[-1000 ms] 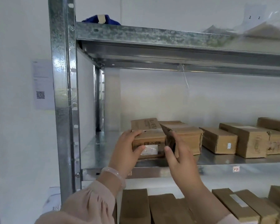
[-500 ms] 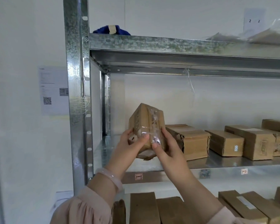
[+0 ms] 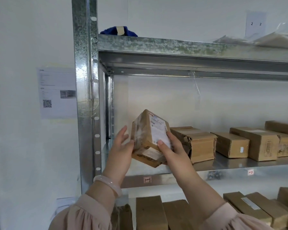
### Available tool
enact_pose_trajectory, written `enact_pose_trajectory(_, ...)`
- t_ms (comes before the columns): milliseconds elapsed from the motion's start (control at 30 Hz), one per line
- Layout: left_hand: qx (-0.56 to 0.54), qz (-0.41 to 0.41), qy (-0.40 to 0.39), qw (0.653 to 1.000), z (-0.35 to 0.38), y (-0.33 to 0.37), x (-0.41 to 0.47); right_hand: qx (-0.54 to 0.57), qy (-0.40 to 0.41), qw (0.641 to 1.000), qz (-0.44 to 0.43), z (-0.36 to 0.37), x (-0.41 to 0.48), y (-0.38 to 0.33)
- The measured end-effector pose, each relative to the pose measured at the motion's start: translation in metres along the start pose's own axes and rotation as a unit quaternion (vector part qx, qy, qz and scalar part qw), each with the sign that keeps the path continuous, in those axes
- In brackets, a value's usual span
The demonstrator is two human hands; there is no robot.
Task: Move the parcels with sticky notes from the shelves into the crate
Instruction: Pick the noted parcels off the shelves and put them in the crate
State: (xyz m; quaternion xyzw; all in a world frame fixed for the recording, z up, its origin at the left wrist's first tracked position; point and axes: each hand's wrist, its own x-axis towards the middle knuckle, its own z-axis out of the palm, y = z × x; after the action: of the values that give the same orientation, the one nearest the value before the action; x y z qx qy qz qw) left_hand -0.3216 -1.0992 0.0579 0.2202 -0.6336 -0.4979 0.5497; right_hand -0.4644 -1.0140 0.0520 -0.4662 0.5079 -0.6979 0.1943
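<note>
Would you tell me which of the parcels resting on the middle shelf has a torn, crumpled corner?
The leftmost resting parcel, beside the right hand: its near corner is ripped and crushed, while those to its right look intact.

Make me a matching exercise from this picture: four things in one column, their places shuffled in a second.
Things:
1. blue cloth
2. sheet with a QR code
3. tilted parcel
4. bracelet

Places:
A. worn just behind the left hand
B. gripped by the right hand, in front of the middle shelf
C. on the top shelf
D. on the wall, left of the shelf post

Pairs: 1-C, 2-D, 3-B, 4-A.
</note>
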Motion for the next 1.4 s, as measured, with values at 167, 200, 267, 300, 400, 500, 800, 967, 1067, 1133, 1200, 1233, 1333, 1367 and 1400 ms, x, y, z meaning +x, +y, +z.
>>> enact_pose_trajectory(167,0.124,0.018,-0.094,0.988,-0.012,-0.003,0.008,-0.106,-0.012,0.993,-0.045,0.019,0.01,0.006)
enact_pose_trajectory(200,0.17,0.029,-0.094,0.981,-0.014,-0.008,0.011,-0.114,-0.014,0.992,-0.044,0.023,0.012,0.007)
enact_pose_trajectory(267,0.224,0.032,-0.076,0.971,-0.017,-0.017,0.018,-0.134,-0.015,0.99,-0.033,0.027,0.016,0.011)
enact_pose_trajectory(300,0.241,0.025,-0.075,0.967,-0.019,-0.021,0.021,-0.156,-0.02,0.987,-0.031,0.026,0.016,0.013)
enact_pose_trajectory(400,0.289,0.001,-0.091,0.953,-0.022,-0.034,0.029,-0.207,-0.045,0.977,-0.035,0.018,0.014,0.021)
enact_pose_trajectory(500,0.301,-0.008,-0.093,0.949,-0.021,-0.034,0.035,-0.229,-0.034,0.972,-0.042,-0.006,0.016,0.023)
enact_pose_trajectory(800,0.341,0.265,-0.007,0.902,0.058,0.002,0.025,-0.272,0.217,0.928,-0.132,-0.133,0.064,0.003)
enact_pose_trajectory(967,0.253,0.171,-0.082,0.949,0.145,-0.023,0.03,-0.287,0.159,0.944,-0.024,-0.176,0.086,0.016)
enact_pose_trajectory(1067,0.219,0.039,-0.085,0.971,0.183,-0.039,0.044,-0.242,0.107,0.964,0.025,-0.187,0.097,0.02)
enact_pose_trajectory(1133,0.227,-0.026,-0.09,0.969,0.198,-0.049,0.051,-0.231,0.073,0.968,0.072,-0.194,0.102,0.023)
enact_pose_trajectory(1200,0.243,-0.043,-0.083,0.966,0.208,-0.057,0.051,-0.232,0.043,0.968,0.091,-0.199,0.104,0.027)
enact_pose_trajectory(1233,0.249,-0.034,-0.067,0.966,0.212,-0.06,0.049,-0.22,0.031,0.971,0.083,-0.202,0.104,0.03)
enact_pose_trajectory(1333,0.227,-0.003,-0.004,0.974,0.217,-0.06,0.04,-0.113,0.014,0.992,0.053,-0.211,0.102,0.037)
enact_pose_trajectory(1367,0.214,0.0,0.011,0.977,0.218,-0.058,0.039,-0.072,0.012,0.996,0.041,-0.214,0.101,0.039)
enact_pose_trajectory(1400,0.206,0.003,0.022,0.978,0.219,-0.056,0.037,-0.045,0.013,0.999,0.021,-0.217,0.099,0.042)
